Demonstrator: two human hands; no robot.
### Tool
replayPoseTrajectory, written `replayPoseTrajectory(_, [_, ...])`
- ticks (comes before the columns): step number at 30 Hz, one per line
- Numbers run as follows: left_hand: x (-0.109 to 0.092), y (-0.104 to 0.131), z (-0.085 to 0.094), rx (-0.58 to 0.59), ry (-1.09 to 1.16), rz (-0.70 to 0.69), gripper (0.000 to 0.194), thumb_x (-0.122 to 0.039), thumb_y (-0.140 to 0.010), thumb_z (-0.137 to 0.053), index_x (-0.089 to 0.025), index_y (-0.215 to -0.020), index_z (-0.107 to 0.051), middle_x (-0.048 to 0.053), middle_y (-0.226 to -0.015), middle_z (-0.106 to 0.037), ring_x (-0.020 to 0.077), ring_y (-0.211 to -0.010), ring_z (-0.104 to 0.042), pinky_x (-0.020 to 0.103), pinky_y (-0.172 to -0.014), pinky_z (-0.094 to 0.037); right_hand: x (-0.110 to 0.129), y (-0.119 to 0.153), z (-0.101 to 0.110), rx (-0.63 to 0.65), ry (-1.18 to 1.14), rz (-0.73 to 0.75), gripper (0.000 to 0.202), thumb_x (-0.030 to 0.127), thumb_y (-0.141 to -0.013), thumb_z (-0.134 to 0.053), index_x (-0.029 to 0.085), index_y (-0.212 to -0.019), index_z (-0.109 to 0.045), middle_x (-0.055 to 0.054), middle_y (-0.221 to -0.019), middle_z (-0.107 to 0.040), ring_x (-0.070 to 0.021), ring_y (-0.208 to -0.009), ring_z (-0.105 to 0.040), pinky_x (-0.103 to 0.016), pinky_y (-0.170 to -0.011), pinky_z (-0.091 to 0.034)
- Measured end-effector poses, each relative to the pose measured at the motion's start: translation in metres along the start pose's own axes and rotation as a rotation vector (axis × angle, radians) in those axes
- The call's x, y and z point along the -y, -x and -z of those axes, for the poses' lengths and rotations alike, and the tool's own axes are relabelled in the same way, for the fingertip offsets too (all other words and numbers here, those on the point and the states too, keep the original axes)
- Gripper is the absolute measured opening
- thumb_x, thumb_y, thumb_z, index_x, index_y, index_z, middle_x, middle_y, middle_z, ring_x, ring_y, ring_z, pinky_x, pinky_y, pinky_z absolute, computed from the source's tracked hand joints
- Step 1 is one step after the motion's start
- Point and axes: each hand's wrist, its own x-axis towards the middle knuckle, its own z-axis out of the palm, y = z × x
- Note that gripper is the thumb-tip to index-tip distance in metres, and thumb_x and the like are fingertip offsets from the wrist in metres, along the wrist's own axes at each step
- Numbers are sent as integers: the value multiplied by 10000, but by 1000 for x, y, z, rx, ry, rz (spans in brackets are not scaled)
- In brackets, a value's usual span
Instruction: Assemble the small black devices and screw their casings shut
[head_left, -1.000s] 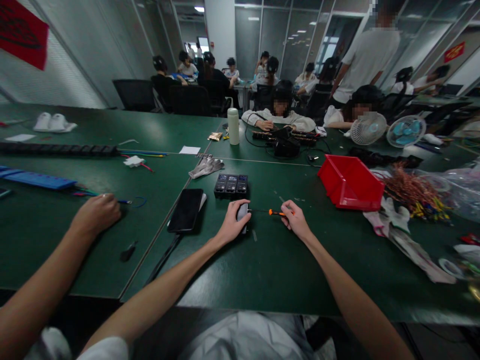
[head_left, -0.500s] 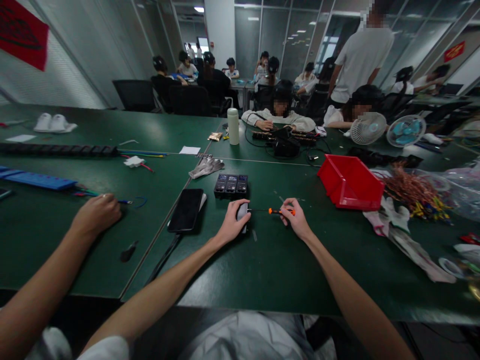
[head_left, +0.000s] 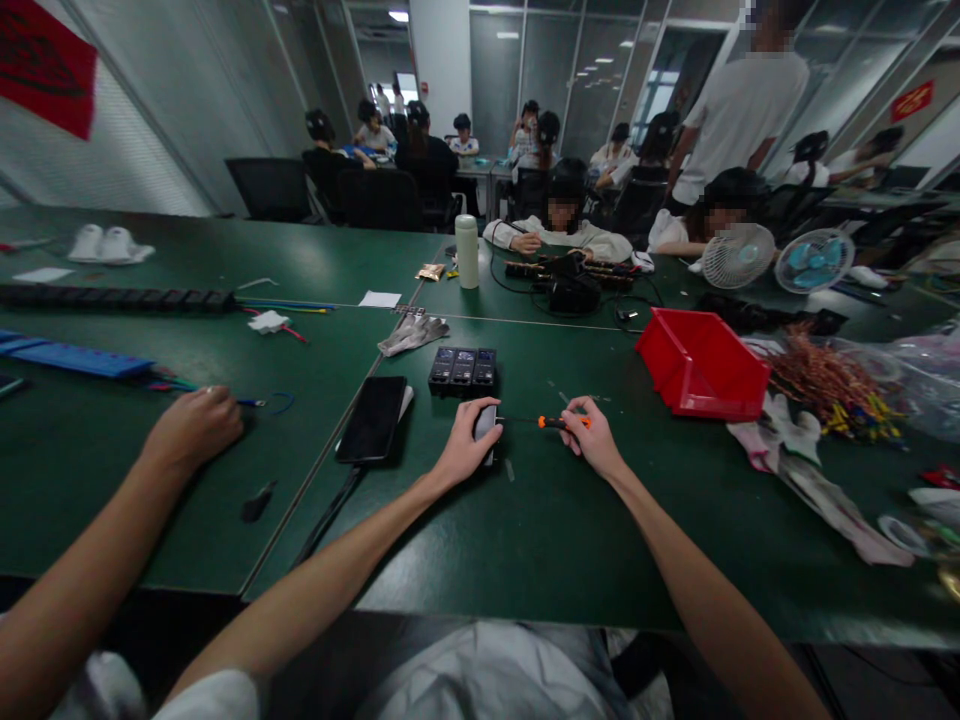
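My left hand [head_left: 466,446] is closed around a small grey block-like part [head_left: 486,424], pressing it to the green table; most of it is hidden by my fingers. My right hand [head_left: 591,436] grips a screwdriver [head_left: 553,423] by its orange and black handle. Its thin shaft points left and reaches close to the right side of the grey part; whether the tip touches, I cannot tell. Just behind my left hand stands a black module with three sections [head_left: 462,371]. A black phone [head_left: 373,420] lies left of my left hand.
A co-worker's hand [head_left: 196,425] rests at left near a blue strip [head_left: 79,356] with wires. To the right stand a red bin [head_left: 701,365], copper wires [head_left: 829,375] and gloves [head_left: 825,495]. Farther back are a grey glove [head_left: 414,335], a pale bottle [head_left: 466,252] and black cabling [head_left: 574,288].
My hands, the grey part and the screwdriver look almost unchanged. In the background, the standing person has shifted slightly right.
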Motion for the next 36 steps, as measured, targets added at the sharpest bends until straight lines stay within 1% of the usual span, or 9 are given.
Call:
replayPoseTrajectory(2, [-1, 0, 0, 0, 4, -2, 368, -265, -828, -523, -275, -1194, -484, 38, -1180, -471, 185, -1144, -445, 356, -1030, -325, 0, 0, 0, -1, -4, -5, 224, 408, -848, -499, 219, -897, -391, 84, -497, -515, -66, -332, -364, -163, -346, -253])
replayPoseTrajectory(4, [-1, 1, 1, 0, 9, -2, 368, -271, -829, -522, -276, -1195, -484, 38, -1179, -473, 186, -1143, -447, 352, -1028, -329, -1, 0, 1, 0, -30, -1, 225, 396, -841, -506, 220, -913, -386, 77, -517, -526, -74, -363, -401, -168, -370, -288])
replayPoseTrajectory(7, [-1, 0, 1, 1, 14, 7, 372, -270, -829, -521, -275, -1199, -480, 38, -1181, -472, 187, -1141, -448, 354, -1027, -329, -4, 0, 2, 2, -104, 8, 256, 371, -816, -534, 224, -949, -371, 61, -591, -555, -89, -437, -469, -183, -424, -356])
replayPoseTrajectory(10, [0, 0, 1, -1, 22, 11, 374, -268, -826, -524, -273, -1198, -479, 37, -1177, -474, 186, -1137, -449, 356, -1028, -327, -7, -1, 2, -4, -163, 3, 290, 347, -790, -558, 227, -969, -363, 49, -644, -567, -97, -476, -496, -195, -449, -383])
replayPoseTrajectory(15, [0, -1, 1, -4, 26, 7, 367, -261, -826, -525, -276, -1190, -483, 34, -1173, -478, 184, -1136, -449, 355, -1032, -321, -5, -1, 0, -23, -168, -7, 259, 365, -817, -535, 222, -960, -373, 49, -607, -563, -100, -452, -486, -199, -442, -368])
replayPoseTrajectory(21, [0, 0, 0, -6, 21, 6, 364, -257, -823, -527, -270, -1184, -489, 35, -1164, -484, 185, -1123, -454, 353, -1024, -327, -2, -1, -1, -13, -154, 26, 202, 369, -851, -518, 213, -890, -397, 32, -624, -590, -99, -448, -497, -201, -436, -365])
replayPoseTrajectory(27, [0, 0, 0, -6, 9, 10, 369, -263, -826, -524, -273, -1193, -484, 33, -1164, -483, 185, -1126, -452, 351, -1020, -329, -4, -2, -1, -12, -123, 53, 186, 379, -876, -487, 214, -863, -402, 41, -581, -595, -92, -401, -482, -187, -394, -344])
replayPoseTrajectory(34, [1, 0, 0, -2, 19, -1, 375, -255, -823, -532, -275, -1194, -482, 33, -1163, -482, 182, -1127, -454, 351, -1029, -322, -6, -3, 0, -21, -67, -5, 218, 430, -887, -445, 220, -856, -399, 67, -476, -552, -87, -314, -424, -169, -320, -288])
replayPoseTrajectory(36, [1, 0, 0, 0, 21, -8, 372, -259, -825, -532, -273, -1193, -482, 34, -1169, -479, 179, -1130, -452, 347, -1031, -320, -6, -3, 1, -20, -61, -13, 223, 435, -888, -440, 218, -854, -402, 67, -472, -544, -87, -318, -428, -169, -322, -293])
